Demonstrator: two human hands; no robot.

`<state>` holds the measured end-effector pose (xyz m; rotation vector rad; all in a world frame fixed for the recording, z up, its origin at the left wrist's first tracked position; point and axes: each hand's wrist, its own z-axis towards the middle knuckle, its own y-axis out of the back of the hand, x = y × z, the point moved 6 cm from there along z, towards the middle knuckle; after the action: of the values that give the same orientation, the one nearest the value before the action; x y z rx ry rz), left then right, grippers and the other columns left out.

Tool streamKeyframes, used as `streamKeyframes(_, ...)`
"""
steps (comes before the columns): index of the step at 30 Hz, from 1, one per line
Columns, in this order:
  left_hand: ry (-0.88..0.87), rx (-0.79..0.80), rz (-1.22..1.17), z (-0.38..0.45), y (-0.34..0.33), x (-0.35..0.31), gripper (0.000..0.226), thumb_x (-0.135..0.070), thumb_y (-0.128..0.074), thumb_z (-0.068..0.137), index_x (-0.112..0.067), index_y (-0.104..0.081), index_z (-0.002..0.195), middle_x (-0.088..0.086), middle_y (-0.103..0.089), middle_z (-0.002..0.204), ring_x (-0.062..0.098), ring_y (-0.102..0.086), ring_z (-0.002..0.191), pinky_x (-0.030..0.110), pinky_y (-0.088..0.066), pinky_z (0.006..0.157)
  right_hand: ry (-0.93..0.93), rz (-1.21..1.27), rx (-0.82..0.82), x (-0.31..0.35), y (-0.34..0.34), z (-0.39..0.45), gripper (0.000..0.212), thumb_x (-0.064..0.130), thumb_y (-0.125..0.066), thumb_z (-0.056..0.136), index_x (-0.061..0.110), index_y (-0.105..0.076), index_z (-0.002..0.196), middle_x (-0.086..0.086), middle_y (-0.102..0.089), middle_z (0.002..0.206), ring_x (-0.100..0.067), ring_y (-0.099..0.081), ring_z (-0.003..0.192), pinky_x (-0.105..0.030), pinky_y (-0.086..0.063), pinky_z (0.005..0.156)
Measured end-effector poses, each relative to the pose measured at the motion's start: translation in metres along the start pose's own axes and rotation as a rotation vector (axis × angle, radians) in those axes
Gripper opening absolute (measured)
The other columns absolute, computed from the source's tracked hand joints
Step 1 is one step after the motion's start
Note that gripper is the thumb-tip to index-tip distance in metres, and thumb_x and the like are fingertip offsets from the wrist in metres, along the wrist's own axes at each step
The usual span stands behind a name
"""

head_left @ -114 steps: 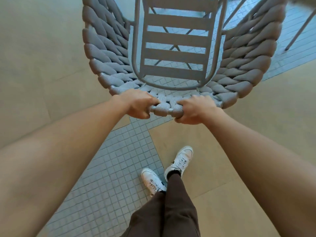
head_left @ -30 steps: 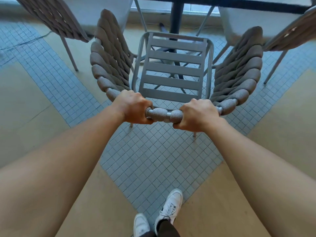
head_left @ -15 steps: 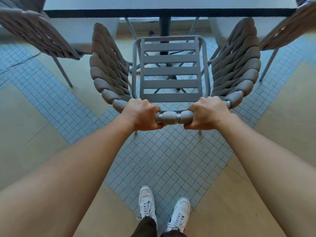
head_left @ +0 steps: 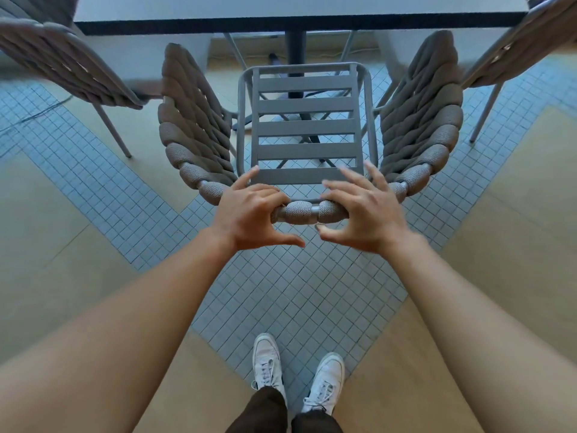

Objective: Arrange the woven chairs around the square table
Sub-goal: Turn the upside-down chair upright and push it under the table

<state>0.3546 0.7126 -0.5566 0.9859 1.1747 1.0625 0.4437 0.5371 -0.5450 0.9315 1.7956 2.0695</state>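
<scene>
Both hands hover spread apart over the top rail: left hand [head_left: 249, 210], right hand [head_left: 363, 210], gripping nothing. My woven chair [head_left: 304, 145] faces the square surface [head_left: 299, 14]. It looks light, with a stiff frame; the padded rope rail gives sure grip.

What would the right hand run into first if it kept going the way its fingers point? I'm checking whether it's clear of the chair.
Probably the slatted seat of the woven chair. The open right hand points forward over the top rail, though depth is unclear.
</scene>
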Motion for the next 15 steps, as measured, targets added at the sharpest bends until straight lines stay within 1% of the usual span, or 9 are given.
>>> streamKeyframes(2, 0.142, -0.121, -0.044, -0.012, 0.004, -0.008, 0.083, -0.091, -0.048, 0.074, -0.025, -0.071, 0.118, -0.003, -0.067, 0.131, 0.016, -0.049, 0.138, 0.055, -0.011, 0.123, -0.108, 0.148, -0.263, 0.009, 0.005, -0.021, 0.062, 0.055, -0.071, 0.080, 0.022, -0.065, 0.133, -0.009, -0.036, 0.161, -0.027, -0.024, 0.153, -0.057, -0.010, 0.124)
streamKeyframes(4, 0.434, -0.245, -0.167, -0.024, 0.005, -0.015, 0.082, -0.082, -0.043, 0.085, -0.021, -0.054, 0.140, 0.004, -0.039, 0.157, 0.023, -0.021, 0.153, 0.053, 0.004, 0.124, -0.470, 0.375, -0.477, 0.006, 0.001, -0.040, 0.080, 0.049, -0.074, 0.083, 0.021, -0.045, 0.151, -0.013, -0.013, 0.167, -0.027, -0.013, 0.155, -0.057, -0.012, 0.124)
streamKeyframes(5, 0.608, -0.328, -0.281, -0.030, 0.004, -0.019, 0.085, -0.077, -0.045, 0.087, -0.018, -0.043, 0.148, 0.009, -0.025, 0.163, 0.026, -0.013, 0.154, 0.050, 0.006, 0.123, -0.703, 0.555, -0.554, 0.003, -0.006, -0.048, 0.092, 0.048, -0.077, 0.082, 0.021, -0.032, 0.157, -0.014, -0.007, 0.167, -0.023, -0.015, 0.153, -0.056, -0.018, 0.123)
streamKeyframes(7, 0.998, -0.516, -0.562, -0.041, -0.002, -0.023, 0.099, -0.073, -0.056, 0.083, -0.014, -0.023, 0.156, 0.013, -0.006, 0.165, 0.028, -0.005, 0.154, 0.053, -0.002, 0.123, -1.142, 0.995, -0.615, -0.002, -0.026, -0.054, 0.116, 0.052, -0.083, 0.077, 0.023, -0.010, 0.162, -0.012, -0.006, 0.168, -0.016, -0.028, 0.144, -0.053, -0.030, 0.120)
streamKeyframes(9, 1.415, -0.590, -0.881, -0.047, -0.020, -0.024, 0.116, -0.073, -0.068, 0.076, -0.019, -0.006, 0.159, 0.009, 0.002, 0.166, 0.028, -0.010, 0.152, 0.055, -0.019, 0.121, -1.419, 1.407, -0.553, 0.002, -0.048, -0.046, 0.129, 0.053, -0.086, 0.074, 0.028, 0.005, 0.162, -0.008, -0.019, 0.167, -0.022, -0.038, 0.142, -0.055, -0.035, 0.117)
streamKeyframes(10, 1.581, -0.581, -1.059, -0.047, -0.032, -0.026, 0.121, -0.071, -0.072, 0.073, -0.022, -0.003, 0.159, 0.007, -0.004, 0.166, 0.030, -0.022, 0.149, 0.054, -0.030, 0.117, -1.470, 1.551, -0.538, 0.004, -0.055, -0.040, 0.129, 0.051, -0.087, 0.074, 0.028, 0.005, 0.162, -0.006, -0.029, 0.163, -0.025, -0.043, 0.140, -0.057, -0.039, 0.113)
streamKeyframes(11, 1.668, -0.582, -1.256, -0.045, -0.043, -0.027, 0.118, -0.068, -0.075, 0.073, -0.024, -0.007, 0.158, 0.010, -0.021, 0.163, 0.032, -0.039, 0.139, 0.055, -0.044, 0.108, -1.484, 1.631, -0.548, 0.003, -0.058, -0.034, 0.124, 0.048, -0.087, 0.076, 0.028, 0.001, 0.162, -0.005, -0.039, 0.157, -0.027, -0.049, 0.135, -0.058, -0.045, 0.108)
streamKeyframes(13, 1.629, -0.609, -1.572, -0.035, -0.057, -0.025, 0.093, -0.051, -0.083, 0.076, -0.020, -0.030, 0.146, 0.013, -0.055, 0.139, 0.028, -0.064, 0.111, 0.056, -0.060, 0.080, -1.482, 1.646, -0.598, 0.001, -0.058, -0.025, 0.108, 0.041, -0.084, 0.082, 0.025, -0.010, 0.160, -0.001, -0.049, 0.142, -0.025, -0.057, 0.124, -0.057, -0.052, 0.101)
streamKeyframes(15, 1.542, -0.620, -1.645, -0.029, -0.062, -0.021, 0.074, -0.032, -0.085, 0.080, -0.012, -0.038, 0.133, 0.015, -0.064, 0.123, 0.029, -0.071, 0.100, 0.057, -0.062, 0.071, -1.489, 1.601, -0.623, -0.001, -0.060, -0.023, 0.095, 0.039, -0.079, 0.088, 0.021, -0.017, 0.157, 0.000, -0.052, 0.134, -0.026, -0.061, 0.119, -0.055, -0.054, 0.098)
